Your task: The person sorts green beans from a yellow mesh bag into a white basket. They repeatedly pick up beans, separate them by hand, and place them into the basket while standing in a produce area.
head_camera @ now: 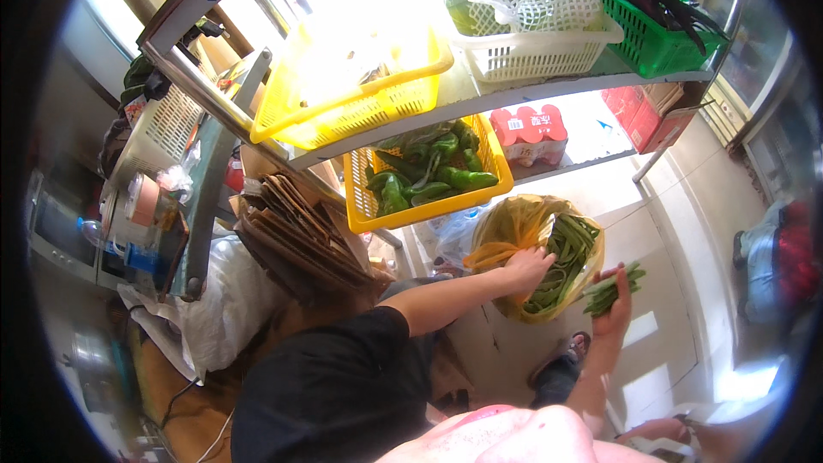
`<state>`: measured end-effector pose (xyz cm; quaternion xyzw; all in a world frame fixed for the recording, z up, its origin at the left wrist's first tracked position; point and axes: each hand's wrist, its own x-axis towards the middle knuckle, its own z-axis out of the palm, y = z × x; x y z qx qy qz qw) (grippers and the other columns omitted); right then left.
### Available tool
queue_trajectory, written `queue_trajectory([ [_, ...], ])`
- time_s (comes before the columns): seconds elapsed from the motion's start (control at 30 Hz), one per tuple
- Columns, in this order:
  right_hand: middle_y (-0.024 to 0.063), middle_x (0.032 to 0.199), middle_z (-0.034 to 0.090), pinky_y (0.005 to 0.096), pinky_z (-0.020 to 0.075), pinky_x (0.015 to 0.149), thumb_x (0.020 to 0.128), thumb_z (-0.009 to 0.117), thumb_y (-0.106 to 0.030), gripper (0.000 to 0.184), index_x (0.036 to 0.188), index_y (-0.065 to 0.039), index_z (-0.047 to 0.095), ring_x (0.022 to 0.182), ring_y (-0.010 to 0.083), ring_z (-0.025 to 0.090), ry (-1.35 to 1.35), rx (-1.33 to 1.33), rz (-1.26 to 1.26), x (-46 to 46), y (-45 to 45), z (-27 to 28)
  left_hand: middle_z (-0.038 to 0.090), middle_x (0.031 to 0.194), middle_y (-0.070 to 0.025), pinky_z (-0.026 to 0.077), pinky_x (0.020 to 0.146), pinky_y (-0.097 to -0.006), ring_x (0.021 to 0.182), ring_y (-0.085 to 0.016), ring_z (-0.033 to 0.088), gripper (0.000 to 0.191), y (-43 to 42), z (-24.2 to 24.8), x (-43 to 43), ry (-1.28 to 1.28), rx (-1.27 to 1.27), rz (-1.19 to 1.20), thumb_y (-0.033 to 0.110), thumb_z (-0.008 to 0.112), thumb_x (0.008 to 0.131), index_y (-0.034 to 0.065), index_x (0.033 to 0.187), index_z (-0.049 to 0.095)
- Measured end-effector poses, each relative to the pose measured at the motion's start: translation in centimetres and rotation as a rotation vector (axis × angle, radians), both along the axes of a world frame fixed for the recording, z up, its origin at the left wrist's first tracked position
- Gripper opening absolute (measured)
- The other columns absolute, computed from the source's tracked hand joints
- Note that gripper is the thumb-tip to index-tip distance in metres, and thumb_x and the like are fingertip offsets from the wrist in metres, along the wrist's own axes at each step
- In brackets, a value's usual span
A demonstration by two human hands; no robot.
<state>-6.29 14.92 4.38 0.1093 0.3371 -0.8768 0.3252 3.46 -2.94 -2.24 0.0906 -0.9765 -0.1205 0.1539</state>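
A translucent yellow plastic bag (pixel 483 239) gapes in front of me, with many long green beans (pixel 566 251) inside. My left hand (pixel 531 269) reaches over its near rim with curled fingers, gripping the gathered film beside the beans; the fingertips are partly hidden. Just to the right of the bag, my right hand (pixel 614 308) holds a small bundle of green beans (pixel 620 286), all lying roughly the same way. That bundle is apart from the beans in the bag.
Above the bag, a shelf rack carries a yellow basket of green peppers (pixel 437 180) and shrink-wrapped red cans (pixel 530 135). Higher up are a yellow basket (pixel 360 106), a white basket (pixel 540 51) and a green basket (pixel 669 38) with eggplants. Folded cardboard (pixel 302 238) stands left.
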Motion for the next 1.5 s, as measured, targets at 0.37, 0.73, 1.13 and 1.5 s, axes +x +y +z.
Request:
queue_trajectory([
  [0.37,0.0064,0.084,0.060,0.0345,0.0526,0.075,0.085,0.068,-0.006,0.027,0.109,-0.008,0.055,0.077,0.0205,0.061,0.087,0.019,0.145,0.2,-0.2,-0.1,0.072,0.089,-0.0114,0.054,0.065,-0.0383,0.082,-0.027,0.070,0.013,2.1,-7.2,1.1,-0.775,-0.087,-0.165,0.013,0.063,0.077,0.0070,0.082,0.074],
  [0.73,0.0059,0.087,0.059,0.0347,0.0517,0.073,0.085,0.064,-0.003,0.023,0.106,-0.006,0.055,0.076,0.0196,0.060,0.152,0.076,0.159,1.2,-1.0,0.6,0.071,0.095,-0.0114,0.053,0.076,-0.0387,0.091,-0.027,0.068,0.019,1.5,-3.7,0.5,-0.803,0.003,-0.125,0.015,0.062,0.079,0.0067,0.091,0.074],
  [1.13,0.0083,0.102,0.065,0.0295,0.0522,0.070,0.080,0.068,0.000,0.028,0.107,-0.002,0.059,0.083,0.0161,0.062,0.387,0.380,0.199,1.7,-1.9,0.6,0.060,0.074,-0.0240,0.047,0.063,-0.0486,0.073,-0.044,0.059,0.020,0.1,6.3,0.5,-0.119,0.713,-0.265,0.015,0.056,0.083,-0.0003,0.092,0.046],
  [1.5,0.0009,0.088,0.061,0.0290,0.0504,0.070,0.085,0.069,-0.010,0.024,0.107,-0.006,0.060,0.080,0.0139,0.060,0.220,0.296,-0.155,-0.5,0.2,0.6,0.065,0.074,-0.0143,0.050,0.063,-0.0362,0.068,-0.029,0.064,0.023,0.3,8.0,1.7,-0.349,0.977,-0.393,0.021,0.053,0.095,-0.0012,0.098,0.057],
])
